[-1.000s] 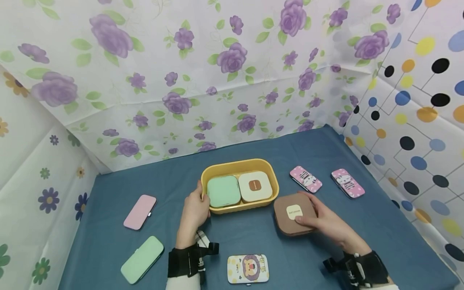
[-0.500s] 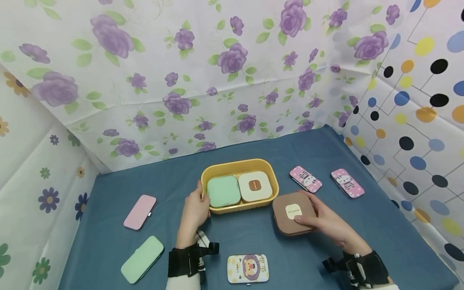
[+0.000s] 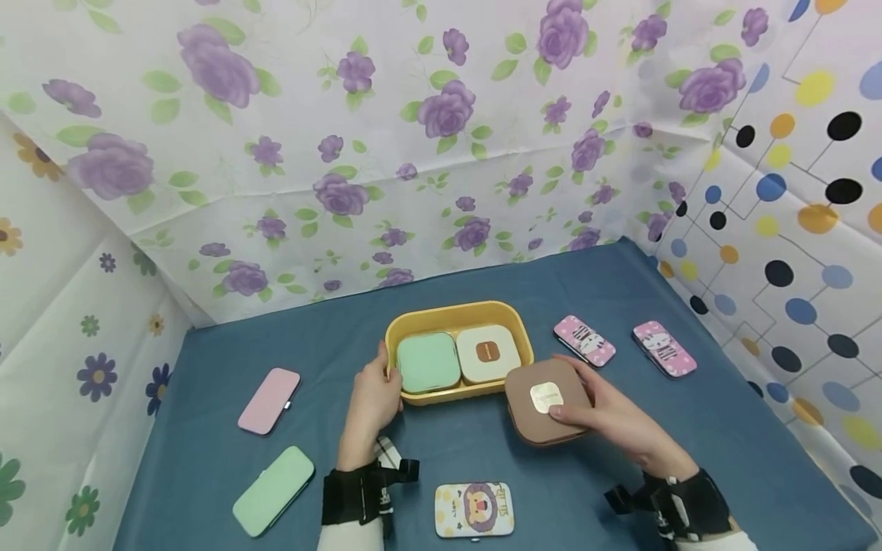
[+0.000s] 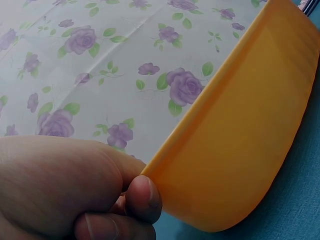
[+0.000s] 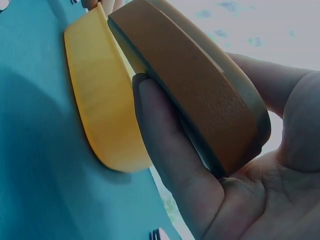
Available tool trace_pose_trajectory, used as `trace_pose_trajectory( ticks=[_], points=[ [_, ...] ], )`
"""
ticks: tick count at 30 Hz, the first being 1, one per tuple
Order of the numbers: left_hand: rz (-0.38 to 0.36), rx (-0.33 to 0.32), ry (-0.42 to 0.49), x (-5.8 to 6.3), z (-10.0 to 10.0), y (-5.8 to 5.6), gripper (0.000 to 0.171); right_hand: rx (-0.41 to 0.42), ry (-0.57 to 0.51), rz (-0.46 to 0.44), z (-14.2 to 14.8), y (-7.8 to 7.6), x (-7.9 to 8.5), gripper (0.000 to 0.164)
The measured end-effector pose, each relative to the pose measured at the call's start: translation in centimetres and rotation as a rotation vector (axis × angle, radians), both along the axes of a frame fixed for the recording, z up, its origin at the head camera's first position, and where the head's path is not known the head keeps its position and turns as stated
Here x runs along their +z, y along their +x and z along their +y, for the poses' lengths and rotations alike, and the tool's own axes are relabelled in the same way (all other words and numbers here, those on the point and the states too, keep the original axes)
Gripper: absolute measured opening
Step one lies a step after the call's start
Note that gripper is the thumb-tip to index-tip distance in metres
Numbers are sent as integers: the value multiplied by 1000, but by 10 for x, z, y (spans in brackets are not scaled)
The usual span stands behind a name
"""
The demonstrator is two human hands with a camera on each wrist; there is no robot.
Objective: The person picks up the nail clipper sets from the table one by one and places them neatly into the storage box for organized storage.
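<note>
A yellow oblong bin stands near the middle of the table. My left hand grips its left end at the rim, as the left wrist view also shows with the bin's wall. Inside the bin, a mint-green square case lies at the left beside a cream one with a brown label. My right hand holds a brown square case with a cream label, thumb on top and fingers underneath. That case is raised off the cloth and overlaps the bin's front right corner in the head view.
Flat oblong cases lie around the bin: pink and green at left, a lion-print one in front, and two pink patterned ones, nearer and farther right. Patterned sheets enclose the blue cloth's back and sides.
My right hand has moved the brown case a little left and slightly farther back, so it now overlaps the bin's corner. My left hand stays on the bin's rim.
</note>
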State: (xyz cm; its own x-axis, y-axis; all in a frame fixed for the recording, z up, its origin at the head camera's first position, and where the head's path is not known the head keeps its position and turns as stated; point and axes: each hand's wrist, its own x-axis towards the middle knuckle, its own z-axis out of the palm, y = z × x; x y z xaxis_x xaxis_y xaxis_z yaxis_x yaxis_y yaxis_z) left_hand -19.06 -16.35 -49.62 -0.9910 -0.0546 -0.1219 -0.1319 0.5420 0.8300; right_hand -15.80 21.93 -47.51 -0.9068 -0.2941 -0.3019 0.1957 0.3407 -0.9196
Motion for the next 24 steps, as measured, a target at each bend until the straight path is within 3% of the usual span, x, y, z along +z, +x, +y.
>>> trace_pose_trajectory(
  ticks=[24],
  points=[
    [-1, -3, 15, 0, 1, 0, 64, 17, -123, 55, -23, -10, 2, 86]
  ],
)
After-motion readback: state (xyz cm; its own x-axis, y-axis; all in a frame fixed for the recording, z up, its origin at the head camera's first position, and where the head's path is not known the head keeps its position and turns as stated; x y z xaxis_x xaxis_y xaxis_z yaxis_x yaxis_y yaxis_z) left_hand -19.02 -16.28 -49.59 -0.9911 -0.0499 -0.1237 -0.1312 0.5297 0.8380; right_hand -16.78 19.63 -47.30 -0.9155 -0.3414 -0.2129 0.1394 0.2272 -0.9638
